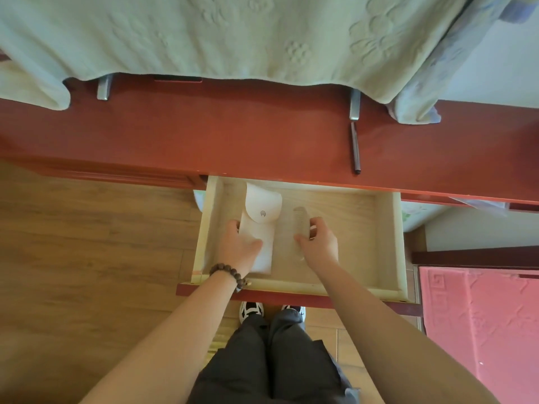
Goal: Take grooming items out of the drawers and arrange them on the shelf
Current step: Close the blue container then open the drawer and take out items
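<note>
A pale wooden drawer (390,243) stands pulled out from under the red-brown shelf top (233,135). Inside it on the left lies a white pouch (262,208) with a snap flap. My left hand (240,246), with a bead bracelet on the wrist, grips the pouch's lower half. To the right lies a clear comb (300,221). My right hand (318,243) closes its thumb and fingers around the comb's lower end. The right half of the drawer shows bare wood.
A dark pen (355,147) lies on the shelf top at the right. A green embossed towel (233,36) drapes over the back, with two metal brackets under it. A pink mat (481,330) covers the floor at the right. My shoes stand below the drawer front.
</note>
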Motion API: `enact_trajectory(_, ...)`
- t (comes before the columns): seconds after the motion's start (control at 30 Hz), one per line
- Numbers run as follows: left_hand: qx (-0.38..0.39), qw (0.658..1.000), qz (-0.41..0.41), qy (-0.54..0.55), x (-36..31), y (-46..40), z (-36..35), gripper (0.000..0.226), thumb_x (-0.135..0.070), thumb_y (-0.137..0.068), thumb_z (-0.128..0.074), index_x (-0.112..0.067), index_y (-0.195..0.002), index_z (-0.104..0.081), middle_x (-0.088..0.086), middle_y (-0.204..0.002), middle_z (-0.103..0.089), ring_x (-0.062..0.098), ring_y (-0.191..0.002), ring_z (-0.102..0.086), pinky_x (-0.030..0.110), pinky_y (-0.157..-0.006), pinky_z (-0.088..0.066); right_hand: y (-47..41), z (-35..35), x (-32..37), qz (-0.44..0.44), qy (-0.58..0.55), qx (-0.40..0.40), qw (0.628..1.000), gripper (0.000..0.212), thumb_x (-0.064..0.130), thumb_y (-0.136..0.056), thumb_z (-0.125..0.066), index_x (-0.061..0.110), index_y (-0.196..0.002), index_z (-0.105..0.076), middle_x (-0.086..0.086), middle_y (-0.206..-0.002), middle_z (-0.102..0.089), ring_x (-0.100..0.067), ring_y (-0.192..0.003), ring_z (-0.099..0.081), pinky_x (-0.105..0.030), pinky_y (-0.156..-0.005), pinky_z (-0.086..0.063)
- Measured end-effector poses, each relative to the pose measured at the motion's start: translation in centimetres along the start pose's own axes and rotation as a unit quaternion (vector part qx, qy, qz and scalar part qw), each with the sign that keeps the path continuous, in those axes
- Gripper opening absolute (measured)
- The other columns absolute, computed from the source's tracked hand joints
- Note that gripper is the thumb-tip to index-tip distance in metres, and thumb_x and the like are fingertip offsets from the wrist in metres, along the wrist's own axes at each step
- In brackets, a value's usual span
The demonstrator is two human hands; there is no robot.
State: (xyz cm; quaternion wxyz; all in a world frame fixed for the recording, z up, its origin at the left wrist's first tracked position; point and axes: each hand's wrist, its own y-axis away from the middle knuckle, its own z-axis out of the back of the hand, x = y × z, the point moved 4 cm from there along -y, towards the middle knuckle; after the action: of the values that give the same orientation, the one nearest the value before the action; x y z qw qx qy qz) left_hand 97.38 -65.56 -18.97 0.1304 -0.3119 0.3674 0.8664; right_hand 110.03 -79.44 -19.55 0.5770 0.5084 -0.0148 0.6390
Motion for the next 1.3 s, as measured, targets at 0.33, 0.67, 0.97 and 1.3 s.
enact_trajectory(0.33, -0.05, 0.979, -0.108, 0.166, -9.5, 1.1, 6.3, 0.043, -0.016, -0.078, -0.072, -0.02, -0.111, -0.045, -0.013, -0.097, -0.058, 0.001, -0.085, -0.058, 0.019, -0.063, -0.048, 0.8, 6.8, 9.4, 0.109, -0.09, -0.064, 0.988, 0.022, 0.016, -0.091, -0.055, 0.023, -0.112, -0.051, 0.007, -0.09, -0.063, -0.005, -0.076, -0.058, -0.017, -0.058, -0.041)
enact_trajectory(0.67, -0.052, 0.986, -0.141, 0.071, -17.0, -9.3, 4.6, 0.038, -0.018, -0.079, -0.069, -0.009, -0.11, -0.05, 0.001, -0.098, -0.059, 0.018, -0.085, -0.059, 0.019, -0.055, -0.041, -8.7, 8.1, 14.6, 0.136, -0.011, -0.124, 0.983, 0.027, 0.014, -0.09, -0.054, 0.019, -0.116, -0.06, 0.003, -0.096, -0.065, -0.011, -0.082, -0.06, -0.014, -0.059, -0.045)
enact_trajectory(0.97, -0.131, 0.97, -0.177, -0.102, -15.3, -10.9, 2.7, 0.049, -0.034, -0.083, -0.068, -0.008, -0.12, -0.05, 0.01, -0.116, -0.053, 0.027, -0.108, -0.051, 0.041, -0.086, -0.05, -10.0, 6.3, 13.8, 0.141, 0.091, -0.194, 0.967, 0.033, 0.01, -0.09, -0.053, 0.015, -0.122, -0.054, -0.008, -0.107, -0.063, -0.025, -0.089, -0.06, -0.032, -0.068, -0.048)
enact_trajectory(1.3, -0.2, 0.912, -0.192, -0.302, -13.7, -10.3, 2.2, 0.068, -0.054, -0.091, -0.04, -0.013, -0.145, -0.031, 0.006, -0.144, -0.041, 0.027, -0.132, -0.034, 0.044, -0.101, -0.033, -9.9, 5.3, 13.9, 0.088, 0.237, -0.214, 0.944, 0.024, 0.027, -0.092, -0.058, 0.008, -0.107, -0.057, -0.012, -0.112, -0.05, -0.03, -0.106, -0.047, -0.035, -0.072, -0.041)
